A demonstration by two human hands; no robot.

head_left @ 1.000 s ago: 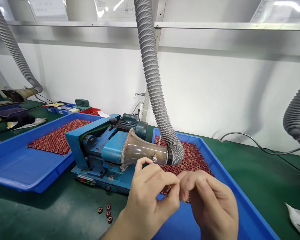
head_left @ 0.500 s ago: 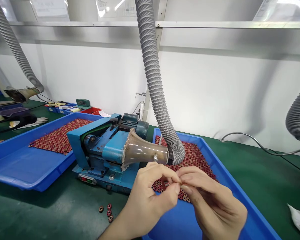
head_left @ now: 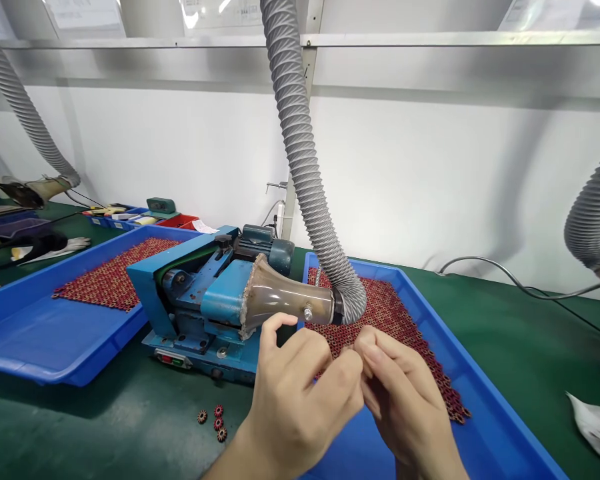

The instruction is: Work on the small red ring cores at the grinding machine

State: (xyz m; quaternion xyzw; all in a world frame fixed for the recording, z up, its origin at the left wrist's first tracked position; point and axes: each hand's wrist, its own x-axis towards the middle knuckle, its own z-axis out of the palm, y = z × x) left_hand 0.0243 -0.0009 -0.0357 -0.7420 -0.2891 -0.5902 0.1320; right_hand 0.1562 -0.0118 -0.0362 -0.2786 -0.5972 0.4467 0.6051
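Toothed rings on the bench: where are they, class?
Head view: the four rings lie on the green bench, below the blue machine and left of the left hand.

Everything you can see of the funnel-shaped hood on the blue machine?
The funnel-shaped hood looks like translucent brownish plastic and lies roughly horizontal. Its wide mouth, with a ragged, crusted rim, sits against the blue machine housing. Its narrow end meets a dark collar joining a ribbed grey hose that rises upward. A metal bolt sits on the tube near that end. The left hand's fingertips come close beneath it; contact cannot be told.
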